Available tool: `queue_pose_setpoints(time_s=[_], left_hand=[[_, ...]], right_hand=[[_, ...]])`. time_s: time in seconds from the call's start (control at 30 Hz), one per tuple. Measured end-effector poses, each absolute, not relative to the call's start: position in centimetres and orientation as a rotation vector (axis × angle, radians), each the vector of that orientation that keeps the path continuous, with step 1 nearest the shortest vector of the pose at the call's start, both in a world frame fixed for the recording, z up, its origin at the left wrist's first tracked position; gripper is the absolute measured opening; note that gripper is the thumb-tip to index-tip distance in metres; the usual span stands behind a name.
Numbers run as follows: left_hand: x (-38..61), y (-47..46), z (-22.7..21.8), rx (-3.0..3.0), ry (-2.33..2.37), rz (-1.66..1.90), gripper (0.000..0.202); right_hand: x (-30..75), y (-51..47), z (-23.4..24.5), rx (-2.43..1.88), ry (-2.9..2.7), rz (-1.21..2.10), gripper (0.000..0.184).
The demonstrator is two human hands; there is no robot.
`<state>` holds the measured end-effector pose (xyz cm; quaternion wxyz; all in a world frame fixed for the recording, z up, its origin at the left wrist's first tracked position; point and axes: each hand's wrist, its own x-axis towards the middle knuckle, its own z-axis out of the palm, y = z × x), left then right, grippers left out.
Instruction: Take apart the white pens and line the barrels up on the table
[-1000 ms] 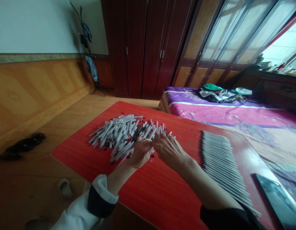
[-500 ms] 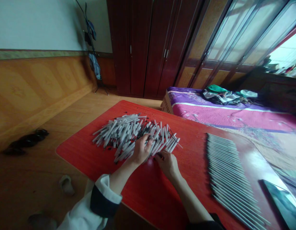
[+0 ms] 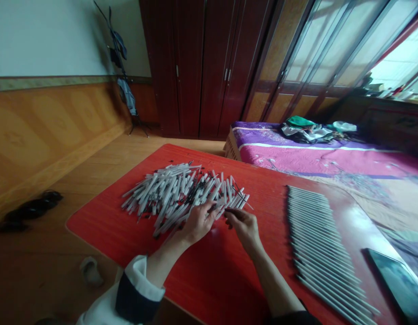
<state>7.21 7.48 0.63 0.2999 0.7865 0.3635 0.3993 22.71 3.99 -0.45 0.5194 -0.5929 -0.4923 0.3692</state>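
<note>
Left hand [image 3: 198, 223] and right hand [image 3: 244, 225], fingers bent, grasp unclear, beside heaped slim whitish tubes [image 3: 171, 186] on a glossy red table [image 3: 214, 266].

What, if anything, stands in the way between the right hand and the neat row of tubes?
Nothing visible does: only a stretch of red table separates the right hand from the row of tubes. The loose pile lies mostly to the hand's left.

The table [image 3: 215, 271] is red. The tubes [image 3: 168, 187] are whitish, with black bits [image 3: 192, 192] among them. The bed [image 3: 313, 160] has purple, pink and cream bands with pale flowers. The wardrobe [image 3: 188, 67] is dark reddish brown, the phone [image 3: 395, 280] blackish.
</note>
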Motion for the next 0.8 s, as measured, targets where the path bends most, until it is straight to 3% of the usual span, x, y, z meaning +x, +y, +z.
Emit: queue_pose_setpoints(time_s=[0.23, 0.8], left_hand=[[7.9, 6.7, 1.2, 2.162, 0.815, 0.792, 0.020], [8.0, 7.1, 0.5, 2.201, 0.821, 0.792, 0.025]], right_hand=[[24.2, 4.1, 1.4, -0.908, -0.637, 1.126, 0.019], [23.6, 4.0, 1.1, -0.843, -0.606, 1.214, 0.019]])
